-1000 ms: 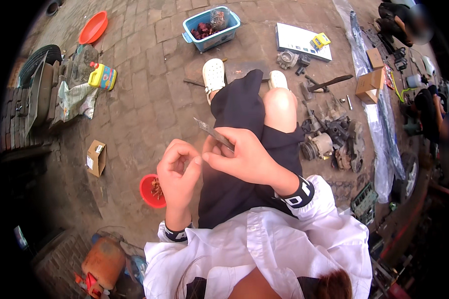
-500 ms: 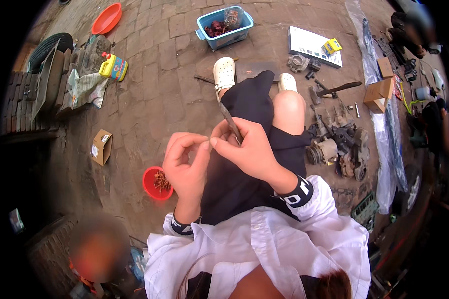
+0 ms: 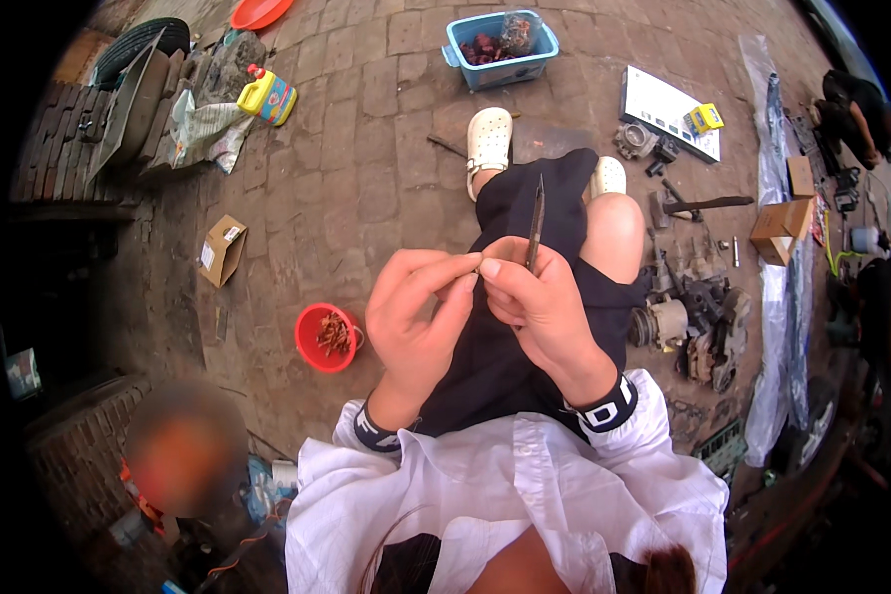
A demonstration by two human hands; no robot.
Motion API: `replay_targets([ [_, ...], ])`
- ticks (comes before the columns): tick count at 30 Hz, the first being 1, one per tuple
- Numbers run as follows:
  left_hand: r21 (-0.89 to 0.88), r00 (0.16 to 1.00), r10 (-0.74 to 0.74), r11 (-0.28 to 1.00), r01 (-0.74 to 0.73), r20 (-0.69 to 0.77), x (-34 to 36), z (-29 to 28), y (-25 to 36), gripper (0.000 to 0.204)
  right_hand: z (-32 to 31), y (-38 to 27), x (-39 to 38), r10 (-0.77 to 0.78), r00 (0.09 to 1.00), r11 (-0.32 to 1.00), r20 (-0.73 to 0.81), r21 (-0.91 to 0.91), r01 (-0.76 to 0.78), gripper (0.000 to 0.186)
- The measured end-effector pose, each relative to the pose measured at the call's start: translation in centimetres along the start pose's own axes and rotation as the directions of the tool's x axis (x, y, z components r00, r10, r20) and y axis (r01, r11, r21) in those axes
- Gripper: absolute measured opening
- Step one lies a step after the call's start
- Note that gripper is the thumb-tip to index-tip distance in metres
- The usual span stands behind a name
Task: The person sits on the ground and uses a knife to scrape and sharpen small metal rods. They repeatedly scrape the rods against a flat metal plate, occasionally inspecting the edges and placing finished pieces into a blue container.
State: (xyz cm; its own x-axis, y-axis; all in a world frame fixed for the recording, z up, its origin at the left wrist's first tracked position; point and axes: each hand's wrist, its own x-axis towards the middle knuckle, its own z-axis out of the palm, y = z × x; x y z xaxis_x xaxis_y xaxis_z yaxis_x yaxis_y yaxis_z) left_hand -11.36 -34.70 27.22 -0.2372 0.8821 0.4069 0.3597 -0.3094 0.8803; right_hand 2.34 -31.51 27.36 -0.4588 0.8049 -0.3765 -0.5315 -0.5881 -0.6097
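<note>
Above my lap both hands meet at the fingertips. My left hand is closed in a pinch, thumb against forefinger, on something too small to make out. My right hand is closed round a slim, dark, pointed metal tool, whose tip points away from me; its lower end is hidden in the fingers. The right thumb and forefinger touch the left fingertips at that same tiny thing. Left of my left hand, a red bucket on the ground holds a heap of small copper-brown pieces.
A blue tub with dark red pieces and a clear bag stands ahead. On the right lie a hammer, greasy machine parts and a cardboard box. To the left are a yellow jug and an opened carton.
The metal tool has swung from leaning left to nearly upright in my right hand. Both hands stay together at the fingertips. The whole view has shifted, so the ground things sit farther right.
</note>
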Motion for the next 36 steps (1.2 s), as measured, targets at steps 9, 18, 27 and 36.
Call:
replay_targets([
  [9,-0.05,0.995,-0.052,0.998,0.048,-0.091,-0.2,-0.1,-0.1,0.019,1.0,0.4,0.0,-0.095,0.995,0.986,-0.021,-0.143,0.091,0.008],
  [18,-0.514,0.918,-0.385,0.771,0.377,0.095,0.3,-1.9,-0.5,0.008,2.2,0.9,0.3,-0.302,0.953,0.826,-0.016,-0.504,0.253,0.009],
  [27,-0.627,0.829,-0.495,0.567,0.534,0.259,0.5,-2.2,-0.5,0.004,2.2,-0.2,0.6,-0.282,0.955,0.779,0.089,-0.56,0.282,0.01],
  [36,-0.672,0.869,-0.441,0.576,0.466,0.225,0.2,-2.4,-1.2,0.004,2.8,0.3,1.0,-0.247,0.961,0.752,0.123,-0.601,0.27,0.016],
])
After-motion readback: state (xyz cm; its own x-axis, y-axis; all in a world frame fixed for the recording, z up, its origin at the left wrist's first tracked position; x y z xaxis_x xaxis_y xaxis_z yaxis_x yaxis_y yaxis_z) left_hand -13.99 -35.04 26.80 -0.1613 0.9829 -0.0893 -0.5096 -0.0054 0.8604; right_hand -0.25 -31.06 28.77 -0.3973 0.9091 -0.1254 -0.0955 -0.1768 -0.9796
